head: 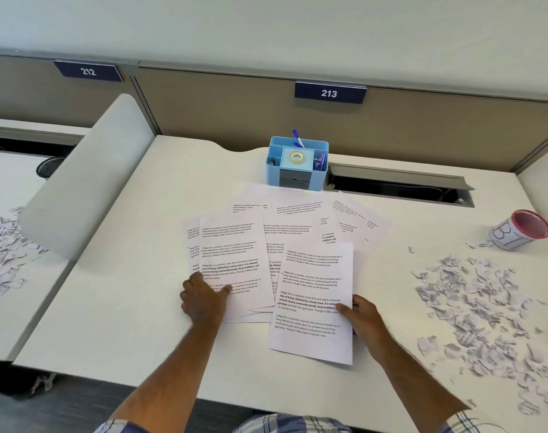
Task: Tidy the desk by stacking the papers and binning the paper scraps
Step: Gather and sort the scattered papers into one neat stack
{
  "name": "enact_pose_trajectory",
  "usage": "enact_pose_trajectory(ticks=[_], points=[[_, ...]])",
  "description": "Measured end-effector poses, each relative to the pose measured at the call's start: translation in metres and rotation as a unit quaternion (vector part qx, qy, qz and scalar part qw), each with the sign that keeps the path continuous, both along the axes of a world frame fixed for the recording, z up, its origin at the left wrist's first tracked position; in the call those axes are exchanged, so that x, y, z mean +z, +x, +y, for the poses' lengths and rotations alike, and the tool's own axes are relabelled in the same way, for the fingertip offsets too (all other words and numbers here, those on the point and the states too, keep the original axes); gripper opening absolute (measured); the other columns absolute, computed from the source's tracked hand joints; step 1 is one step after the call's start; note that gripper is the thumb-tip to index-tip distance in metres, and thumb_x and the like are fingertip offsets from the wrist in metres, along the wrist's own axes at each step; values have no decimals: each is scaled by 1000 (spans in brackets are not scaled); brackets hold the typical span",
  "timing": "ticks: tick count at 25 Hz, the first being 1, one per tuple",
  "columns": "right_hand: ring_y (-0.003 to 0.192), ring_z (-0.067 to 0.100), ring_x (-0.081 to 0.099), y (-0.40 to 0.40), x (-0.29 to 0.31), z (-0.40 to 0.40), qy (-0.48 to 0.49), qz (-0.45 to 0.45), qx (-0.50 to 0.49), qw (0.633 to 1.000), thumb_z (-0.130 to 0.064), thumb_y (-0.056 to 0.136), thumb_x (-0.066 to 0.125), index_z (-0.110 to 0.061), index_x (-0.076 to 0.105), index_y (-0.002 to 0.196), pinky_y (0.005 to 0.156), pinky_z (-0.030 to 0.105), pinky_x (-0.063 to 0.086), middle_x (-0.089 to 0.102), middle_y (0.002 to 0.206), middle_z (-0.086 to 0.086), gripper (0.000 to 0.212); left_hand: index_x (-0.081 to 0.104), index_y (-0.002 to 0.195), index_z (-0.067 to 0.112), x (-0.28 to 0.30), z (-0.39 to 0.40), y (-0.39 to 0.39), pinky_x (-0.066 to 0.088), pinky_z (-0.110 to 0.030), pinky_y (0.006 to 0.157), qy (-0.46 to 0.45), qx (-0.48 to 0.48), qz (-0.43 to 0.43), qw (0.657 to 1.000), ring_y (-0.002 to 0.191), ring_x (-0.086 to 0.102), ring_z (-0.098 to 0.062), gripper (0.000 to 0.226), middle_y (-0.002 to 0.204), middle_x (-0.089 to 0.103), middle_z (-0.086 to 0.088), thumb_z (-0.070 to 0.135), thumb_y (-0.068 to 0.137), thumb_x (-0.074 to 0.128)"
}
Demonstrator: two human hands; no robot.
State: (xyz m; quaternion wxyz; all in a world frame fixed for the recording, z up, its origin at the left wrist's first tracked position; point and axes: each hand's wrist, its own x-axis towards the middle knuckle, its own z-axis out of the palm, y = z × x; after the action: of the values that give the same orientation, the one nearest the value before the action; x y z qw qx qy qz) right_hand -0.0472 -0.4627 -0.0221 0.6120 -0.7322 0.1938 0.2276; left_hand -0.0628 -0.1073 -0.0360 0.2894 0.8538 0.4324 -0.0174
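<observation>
Fingers [344, 307] of your right hand [365, 320] pinch one sheet [313, 295] to lift it while your flat left hand [202, 300] steadies the fanned papers [235, 254] mid-tabletop [126, 307] (scraps [485, 307] wait right).

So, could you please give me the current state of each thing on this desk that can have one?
Printed sheets: fanned out, overlapping, not yet stacked.
Front sheet: lying over the others, pinched at its right edge by the right hand.
Left hand: resting on the left sheets.
Paper scraps: scattered on the desk.
Bin cup: tipped on its side.
Blue organiser: upright, holding tape and a pen.
</observation>
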Motion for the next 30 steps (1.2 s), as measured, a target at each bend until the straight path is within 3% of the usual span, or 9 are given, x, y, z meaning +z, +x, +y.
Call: enact_pose_trajectory(ticks=[5,11,16,22,30], points=[[92,18,77,3,1,1,0,-16,9,1000,-11,97,69,-15,71,112,83,39,61,80,105,-3,16,46,142,9,5,1,6,40,-54,109,-68,21,-12,997,131,54,-41,82,139,60,-15,29,77,92],[95,18,76,6,0,3,-30,-53,13,998,-7,98,66,-17,68,113,90,41,61,78,110,-2,18,66,130,8,16,10,7,52,-43,104,-174,37,-113,978,119,66,-35,41,130,71,-15,11,90,76],[100,21,75,10,0,6,-5,-57,-10,998,-6,99,62,-17,66,115,92,45,60,77,113,-2,20,71,123,11,42,-2,13,52,-35,99,-308,43,-203,929,107,70,-23,31,118,75,-2,5,92,76],[105,25,74,14,8,11,60,-30,-37,997,0,102,54,-13,67,119,96,48,58,78,114,2,25,72,127,16,40,-34,5,56,-40,101,-406,-31,-174,897,112,73,-18,38,118,79,5,13,90,81],[111,31,72,19,27,12,111,-25,-34,993,0,103,51,-13,65,124,100,56,54,75,120,7,28,64,130,22,37,-69,-5,56,-38,102,-363,-142,-93,916,112,70,-13,49,121,75,10,19,86,86]])
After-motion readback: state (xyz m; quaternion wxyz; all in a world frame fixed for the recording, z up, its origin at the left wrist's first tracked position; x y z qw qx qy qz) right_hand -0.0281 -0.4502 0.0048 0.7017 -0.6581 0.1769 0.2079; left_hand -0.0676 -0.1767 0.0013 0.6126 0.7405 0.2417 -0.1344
